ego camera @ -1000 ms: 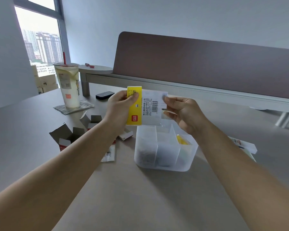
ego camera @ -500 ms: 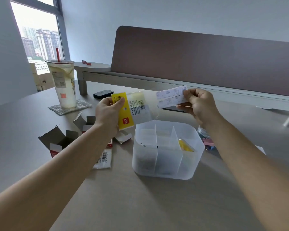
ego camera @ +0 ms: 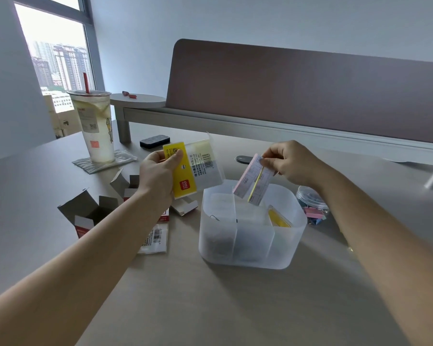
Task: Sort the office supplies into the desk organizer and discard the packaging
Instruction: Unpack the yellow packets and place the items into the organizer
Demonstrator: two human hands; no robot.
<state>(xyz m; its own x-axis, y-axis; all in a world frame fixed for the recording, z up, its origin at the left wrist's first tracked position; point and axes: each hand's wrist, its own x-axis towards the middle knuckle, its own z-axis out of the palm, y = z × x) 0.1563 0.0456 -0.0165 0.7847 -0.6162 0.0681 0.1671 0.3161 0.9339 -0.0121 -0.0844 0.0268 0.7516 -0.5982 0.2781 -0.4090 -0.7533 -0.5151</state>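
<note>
Two small pads of sticky notes, one pink-edged and one yellow-edged, hung tilted at the centre of the frame, their lower corners just dipping past the rim of the frosted desk organizer. The right hand pinched their top end between thumb and fingertips, a narrow hold. They sat over the middle compartment, between the two dividers; a yellow item already lay in the one to the right, and something dark showed through the wall of the left one.

To do this well, it seemed best to turn the pads upright, line them up with the dividers and lower them before letting go, since a tilted drop could catch on a divider's edge.

Left of centre, the left hand gripped the yellow-and-clear packet, apparently emptied and bound for discarding. Opened cardboard boxes lay at lower left, a tub of binder clips to the right.
</note>
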